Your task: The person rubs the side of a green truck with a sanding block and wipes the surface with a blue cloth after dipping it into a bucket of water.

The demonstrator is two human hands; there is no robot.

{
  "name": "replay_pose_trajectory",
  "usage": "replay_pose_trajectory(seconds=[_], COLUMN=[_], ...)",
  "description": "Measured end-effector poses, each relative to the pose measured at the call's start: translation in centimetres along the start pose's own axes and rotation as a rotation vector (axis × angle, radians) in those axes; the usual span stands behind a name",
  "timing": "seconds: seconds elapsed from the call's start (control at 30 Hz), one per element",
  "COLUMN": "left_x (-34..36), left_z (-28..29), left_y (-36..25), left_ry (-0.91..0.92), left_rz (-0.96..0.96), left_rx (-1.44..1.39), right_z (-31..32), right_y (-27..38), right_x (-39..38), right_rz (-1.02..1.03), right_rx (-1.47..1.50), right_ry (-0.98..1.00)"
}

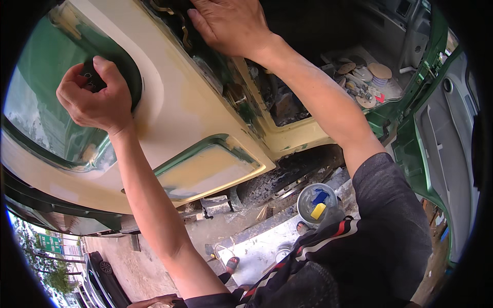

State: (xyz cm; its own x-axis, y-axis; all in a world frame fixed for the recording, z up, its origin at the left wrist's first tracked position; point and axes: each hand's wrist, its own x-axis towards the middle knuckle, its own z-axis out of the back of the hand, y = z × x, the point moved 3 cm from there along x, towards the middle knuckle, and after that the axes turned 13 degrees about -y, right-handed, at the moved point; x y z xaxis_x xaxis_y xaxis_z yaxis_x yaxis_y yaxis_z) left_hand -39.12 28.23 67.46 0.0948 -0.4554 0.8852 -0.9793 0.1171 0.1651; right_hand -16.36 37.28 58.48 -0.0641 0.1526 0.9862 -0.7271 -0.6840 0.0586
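Note:
My left hand is up against the green and cream vehicle body panel, at the left. Its fingers curl round a dark piece with pale marks, perhaps sandpaper; the hand hides most of it. At the top, my right hand rests by the edge of a dark opening in the body, thumb apart from the fingers. The upper border cuts off its fingertips, and I see nothing held in it. Below, a recessed panel shows cream filler with green paint around it.
Several sanding discs lie with tools inside the vehicle. A green door hangs open at the right. Below the sill stands a bucket with a blue and a yellow piece in it. A dark car is parked at the lower left.

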Motion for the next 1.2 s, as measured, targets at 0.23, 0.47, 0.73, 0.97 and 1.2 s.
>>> replay_pose_trajectory(seconds=[0.23, 0.47, 0.73, 0.97, 1.2], left_x=[-0.3, 0.0, 0.0, -0.1, -0.4], left_z=[-0.3, -0.2, 0.0, 0.0, 0.3], left_y=[-0.3, -0.3, -0.4, -0.4, 0.7], left_ry=[0.008, -0.003, -0.008, 0.017, 0.014], left_rz=[-0.053, -0.009, -0.014, 0.010, 0.034], left_rx=[-0.013, -0.020, -0.007, 0.008, -0.009], right_z=[0.4, 1.2, 0.6, 0.6, 5.2], right_y=[-0.8, -0.7, -2.0, -1.5, -0.2], right_x=[-4.1, -8.7, -10.8, -9.9, -17.5], right_rz=[0.102, 0.065, 0.100, 0.085, -0.050], right_rx=[-0.206, -0.086, -0.049, -0.061, -0.071], right_ry=[-0.014, 0.054, 0.074, 0.103, 0.270])
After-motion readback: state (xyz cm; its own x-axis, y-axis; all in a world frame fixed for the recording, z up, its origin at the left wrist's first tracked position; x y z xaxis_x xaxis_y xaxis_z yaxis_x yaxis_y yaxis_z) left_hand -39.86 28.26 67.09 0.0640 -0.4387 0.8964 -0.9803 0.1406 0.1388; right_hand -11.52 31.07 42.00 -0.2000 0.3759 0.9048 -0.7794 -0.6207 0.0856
